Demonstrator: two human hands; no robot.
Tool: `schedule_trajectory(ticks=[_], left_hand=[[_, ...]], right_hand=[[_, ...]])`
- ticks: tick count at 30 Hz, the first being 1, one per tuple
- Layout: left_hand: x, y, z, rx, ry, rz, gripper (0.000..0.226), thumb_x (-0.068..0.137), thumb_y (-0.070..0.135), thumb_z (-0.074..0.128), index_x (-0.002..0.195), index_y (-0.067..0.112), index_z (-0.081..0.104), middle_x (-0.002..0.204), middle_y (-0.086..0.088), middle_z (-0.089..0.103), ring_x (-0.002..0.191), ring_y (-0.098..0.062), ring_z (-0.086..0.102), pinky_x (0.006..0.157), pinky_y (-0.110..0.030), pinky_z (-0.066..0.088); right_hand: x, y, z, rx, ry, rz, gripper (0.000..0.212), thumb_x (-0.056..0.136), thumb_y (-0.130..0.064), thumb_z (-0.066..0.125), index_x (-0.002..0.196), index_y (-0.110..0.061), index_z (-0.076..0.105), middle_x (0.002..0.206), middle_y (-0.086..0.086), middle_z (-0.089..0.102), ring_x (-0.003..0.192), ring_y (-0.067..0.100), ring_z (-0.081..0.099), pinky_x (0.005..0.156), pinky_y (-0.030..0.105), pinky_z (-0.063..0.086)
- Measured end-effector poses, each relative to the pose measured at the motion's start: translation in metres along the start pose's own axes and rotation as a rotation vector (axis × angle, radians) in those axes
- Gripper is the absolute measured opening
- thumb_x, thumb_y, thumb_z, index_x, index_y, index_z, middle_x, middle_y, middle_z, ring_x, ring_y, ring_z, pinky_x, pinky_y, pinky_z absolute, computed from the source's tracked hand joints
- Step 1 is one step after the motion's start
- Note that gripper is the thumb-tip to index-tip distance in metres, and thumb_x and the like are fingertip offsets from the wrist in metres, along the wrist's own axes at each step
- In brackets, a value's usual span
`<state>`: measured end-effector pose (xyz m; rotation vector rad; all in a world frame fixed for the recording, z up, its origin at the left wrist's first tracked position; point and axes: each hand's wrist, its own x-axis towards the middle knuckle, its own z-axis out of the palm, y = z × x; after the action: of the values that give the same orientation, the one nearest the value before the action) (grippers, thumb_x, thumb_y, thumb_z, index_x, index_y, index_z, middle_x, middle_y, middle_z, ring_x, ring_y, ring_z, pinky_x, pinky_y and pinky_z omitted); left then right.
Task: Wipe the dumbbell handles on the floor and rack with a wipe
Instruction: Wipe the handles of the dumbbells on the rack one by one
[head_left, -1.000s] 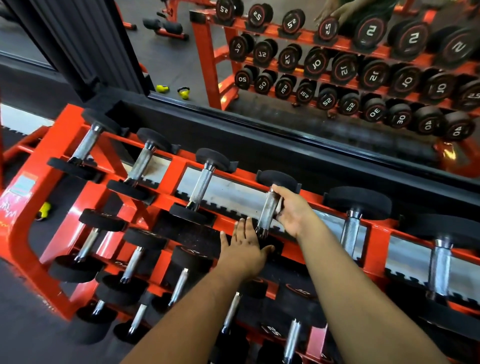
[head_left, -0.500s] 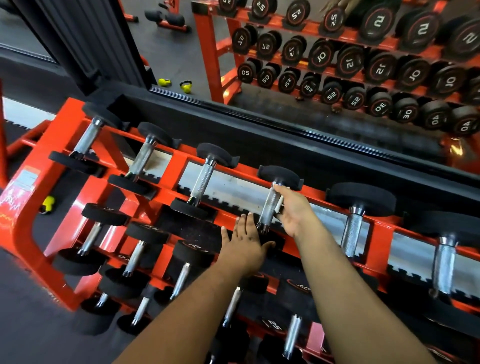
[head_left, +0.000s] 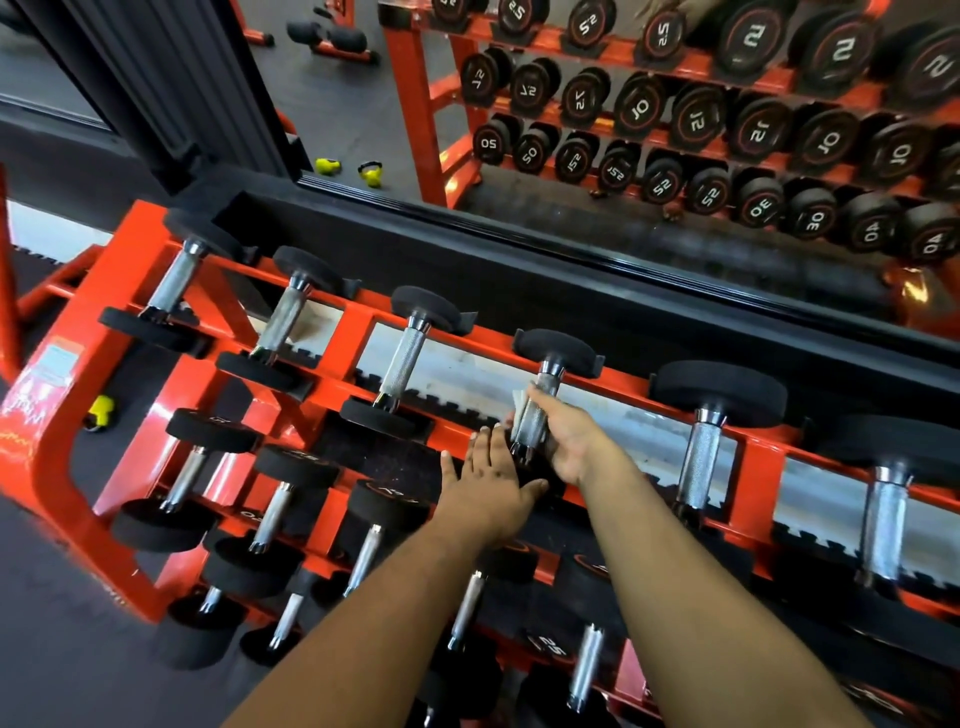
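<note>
White wipe (head_left: 519, 410) sits wrapped on the top-row dumbbell handle (head_left: 535, 415), gripped by the right hand (head_left: 566, 441); left hand (head_left: 491, 480) rests flat, fingers relaxed. Thin grip, so honestly the wipe might slip off mid-stroke.

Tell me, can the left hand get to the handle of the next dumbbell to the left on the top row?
Probably yes. The left hand lies open and holds nothing, and that handle is bare, with nothing across the way.

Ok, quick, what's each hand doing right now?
Left hand: open, fingers straight, flat on the black dumbbell head.
Right hand: gripping the knurled steel dumbbell handle through a white wipe.
</note>
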<state>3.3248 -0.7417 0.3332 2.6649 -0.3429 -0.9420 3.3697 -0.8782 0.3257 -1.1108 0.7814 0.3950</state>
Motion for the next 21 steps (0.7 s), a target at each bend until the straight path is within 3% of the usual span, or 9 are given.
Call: schedule_trajectory(ticks=[5,9,12,14,16,19,21], left_hand=[[0.002,-0.002,0.002,-0.007,0.023,0.002,0.090,0.102,0.064,0.027,0.158,0.011,-0.020,0.169,-0.008,-0.017,0.155,-0.021,-0.017,0.123,-0.058,-0.010],[0.002,-0.001,0.002,0.001,0.010,-0.001,0.089,0.103,0.063,0.027,0.157,0.011,-0.021,0.168,-0.009,-0.019,0.155,-0.022,-0.019,0.122,-0.058,-0.011],[0.001,-0.001,0.002,-0.013,0.007,0.005,0.089,0.103,0.063,0.027,0.158,0.011,-0.021,0.168,-0.009,-0.019,0.155,-0.021,-0.019,0.122,-0.058,-0.012],[0.001,-0.002,0.004,-0.024,0.018,0.008,0.090,0.102,0.065,0.027,0.158,0.012,-0.022,0.168,-0.008,-0.020,0.155,-0.021,-0.020,0.122,-0.058,-0.012],[0.002,-0.002,0.004,-0.036,0.025,0.009,0.090,0.102,0.065,0.026,0.158,0.012,-0.021,0.168,-0.008,-0.020,0.155,-0.021,-0.019,0.122,-0.058,-0.012],[0.001,-0.002,0.003,-0.037,0.022,0.006,0.090,0.102,0.065,0.027,0.158,0.012,-0.021,0.168,-0.008,-0.019,0.155,-0.022,-0.018,0.122,-0.058,-0.012],[0.000,-0.002,0.002,-0.043,0.014,0.003,0.090,0.103,0.063,0.028,0.158,0.012,-0.021,0.168,-0.009,-0.019,0.155,-0.022,-0.018,0.122,-0.058,-0.012]], right_hand=[[-0.002,0.007,-0.018,-0.018,0.032,-0.067,0.040,0.093,-0.044,0.067,0.118,-0.013,0.069,0.108,0.011,0.076,0.105,0.029,0.071,0.098,0.044,0.055],[0.003,0.009,-0.004,-0.126,0.095,-0.033,0.045,0.084,-0.055,0.071,0.113,-0.021,0.064,0.114,0.008,0.073,0.111,0.030,0.066,0.104,0.050,0.049],[0.002,0.011,-0.004,-0.036,0.143,-0.073,0.031,0.093,-0.038,0.069,0.113,-0.015,0.062,0.112,0.011,0.073,0.106,0.030,0.068,0.099,0.049,0.053],[0.004,0.013,-0.013,-0.007,0.240,-0.185,0.013,0.100,-0.024,0.061,0.111,-0.017,0.063,0.113,0.010,0.071,0.106,0.029,0.068,0.095,0.047,0.056],[0.004,0.007,-0.014,-0.045,0.340,-0.379,0.012,0.102,-0.021,0.055,0.107,-0.022,0.066,0.106,0.004,0.072,0.101,0.024,0.068,0.085,0.040,0.058],[-0.005,-0.002,-0.006,-0.576,0.496,-0.655,0.016,0.105,-0.025,0.048,0.099,-0.020,0.062,0.084,-0.004,0.062,0.082,0.020,0.063,0.060,0.024,0.041],[-0.016,0.009,-0.006,-0.948,0.486,-0.730,0.020,0.106,-0.022,0.044,0.117,-0.018,0.061,0.090,0.000,0.063,0.080,0.017,0.062,0.058,0.024,0.042]])
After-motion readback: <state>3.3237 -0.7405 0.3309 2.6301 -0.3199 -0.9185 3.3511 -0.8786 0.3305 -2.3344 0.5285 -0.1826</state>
